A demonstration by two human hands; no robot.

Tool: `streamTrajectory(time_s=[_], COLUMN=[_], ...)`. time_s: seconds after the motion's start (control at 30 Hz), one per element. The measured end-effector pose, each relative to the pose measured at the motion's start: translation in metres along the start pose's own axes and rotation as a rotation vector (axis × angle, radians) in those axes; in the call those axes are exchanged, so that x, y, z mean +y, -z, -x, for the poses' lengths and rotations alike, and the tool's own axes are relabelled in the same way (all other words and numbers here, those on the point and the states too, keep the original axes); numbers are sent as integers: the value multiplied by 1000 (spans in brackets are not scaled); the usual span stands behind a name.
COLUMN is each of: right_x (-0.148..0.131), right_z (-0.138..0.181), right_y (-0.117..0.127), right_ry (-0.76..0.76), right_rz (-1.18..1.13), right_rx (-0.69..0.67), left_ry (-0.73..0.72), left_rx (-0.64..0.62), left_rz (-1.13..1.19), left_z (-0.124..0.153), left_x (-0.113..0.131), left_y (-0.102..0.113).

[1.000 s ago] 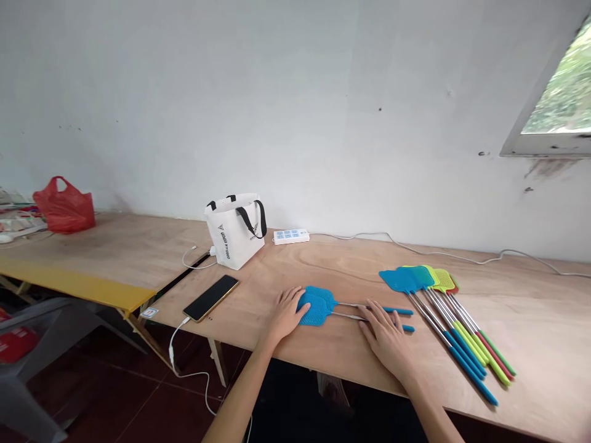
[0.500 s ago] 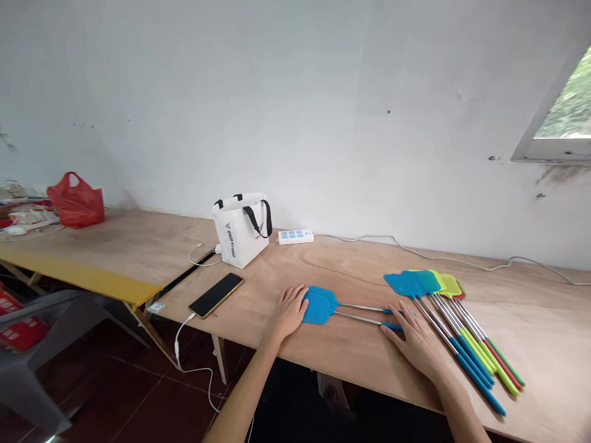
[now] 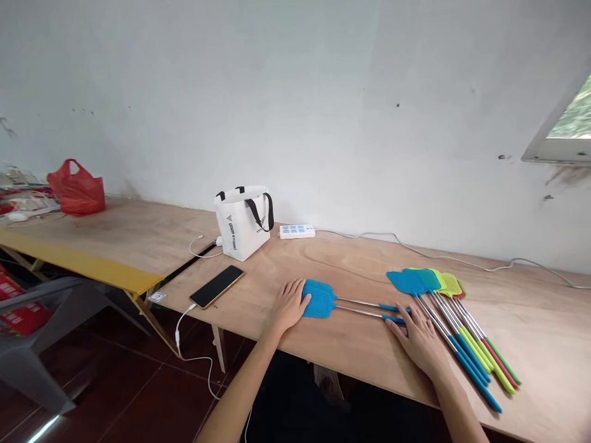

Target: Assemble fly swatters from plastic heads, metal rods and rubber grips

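Observation:
Two blue fly swatters (image 3: 318,300) lie flat side by side on the table, their heads overlapping and their handles pointing right. My left hand (image 3: 290,304) rests against the left edge of the heads, fingers stretched out and thumb at the near head's edge. At the other end, my right hand (image 3: 418,335) lies with fingers apart by the blue handle ends, its thumb touching the nearer handle. Its fingertips partly cover the ends. To the right is a fanned group of several fly swatters (image 3: 462,332) in blue, yellow-green, red and green, with metal shafts.
A black phone (image 3: 217,287) with a white cable lies left on the wooden table (image 3: 351,363). Behind it stand a white bag (image 3: 242,224) with black handles and a white power strip (image 3: 297,231). A red plastic bag (image 3: 77,189) sits on the further table.
My right hand has slid slightly right along the handles, so more of the blue ends shows. My left hand stays by the swatter heads. The view has shifted slightly.

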State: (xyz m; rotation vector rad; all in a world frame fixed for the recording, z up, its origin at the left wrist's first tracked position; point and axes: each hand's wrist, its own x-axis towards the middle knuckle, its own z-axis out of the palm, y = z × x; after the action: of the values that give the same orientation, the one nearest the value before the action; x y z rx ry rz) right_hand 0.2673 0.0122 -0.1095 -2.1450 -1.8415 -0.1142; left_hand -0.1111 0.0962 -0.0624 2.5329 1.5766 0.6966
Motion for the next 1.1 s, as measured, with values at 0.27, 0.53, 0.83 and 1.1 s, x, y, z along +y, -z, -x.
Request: streamTrajectory(time_s=[0.27,0.53,0.83,1.1], right_x=[-1,-11,-14,-9], right_z=[-1,0,0,-1], right_y=[-1,5,1,-6], right_ry=[58,69,71,95], right_rz=[-20,-68,-75,-40], right_rx=[18,67,105,69], left_ry=[5,28,17,10], left_rx=[-28,-37,-43,-37], left_rz=[-11,-10,-20,-17], left_z=[-1,-4,-4,-4], left_x=[-1,-4,-5,-6], left_y=[-1,-4,-4,-4])
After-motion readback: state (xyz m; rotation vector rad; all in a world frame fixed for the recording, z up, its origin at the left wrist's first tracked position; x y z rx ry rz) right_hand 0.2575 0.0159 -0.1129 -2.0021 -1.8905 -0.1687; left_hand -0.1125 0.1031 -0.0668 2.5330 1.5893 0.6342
